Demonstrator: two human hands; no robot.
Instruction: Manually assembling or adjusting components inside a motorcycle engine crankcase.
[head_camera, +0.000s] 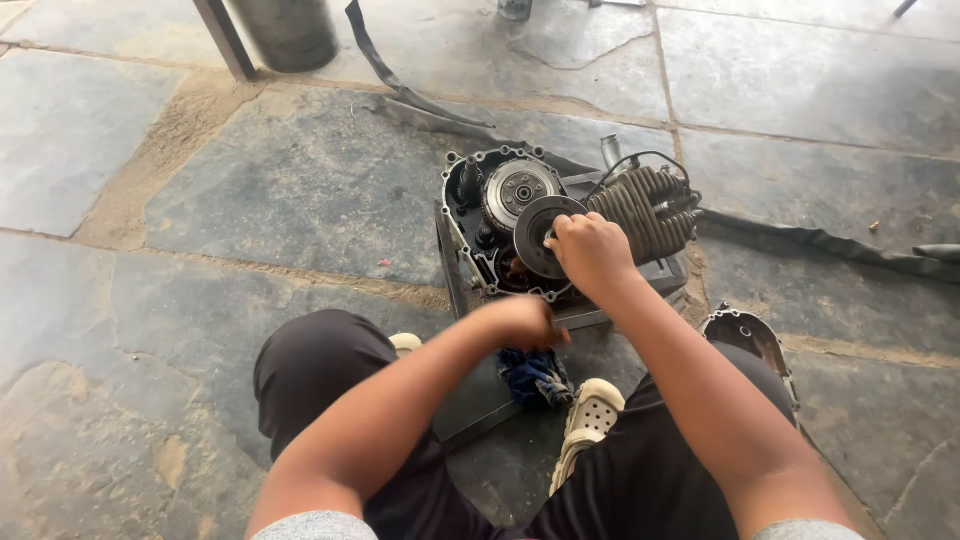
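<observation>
Head view: the engine (560, 230) sits open-sided on the stone floor (300, 190) before the seated person. The right hand (590, 250) is clamped on a dark round disc (535, 232) at the open case; judged best held square and turned evenly. The left hand (525, 322) is fisted nearer the knees, above a blue rag (535, 375); its contents cannot be told. Both forearms reach forward.
</observation>
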